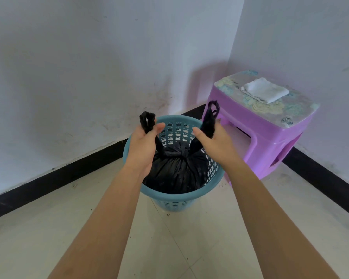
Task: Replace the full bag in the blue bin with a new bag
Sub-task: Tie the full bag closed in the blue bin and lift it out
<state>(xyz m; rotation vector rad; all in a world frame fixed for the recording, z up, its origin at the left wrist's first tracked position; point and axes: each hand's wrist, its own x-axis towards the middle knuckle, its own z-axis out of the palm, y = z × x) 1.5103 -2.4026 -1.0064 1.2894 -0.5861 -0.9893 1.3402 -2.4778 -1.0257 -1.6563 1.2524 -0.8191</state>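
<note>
A blue perforated bin point(170, 198) stands on the tiled floor near the room's corner. Inside it sits a full black bag point(175, 172), gathered into a knot at its top. Two handle loops rise from the knot. My left hand point(143, 146) is closed around the left handle above the bin's rim. My right hand point(214, 141) grips the right handle, whose loop sticks up past my fingers. Both handles are pulled apart and taut. A folded white bag or cloth point(264, 90) lies on the stool to the right.
A purple plastic stool point(270, 135) with a flowered top stands right of the bin, tight in the corner. White walls with a black skirting board point(54, 174) close off the back and right. Pale floor tiles point(179, 248) stretch toward me.
</note>
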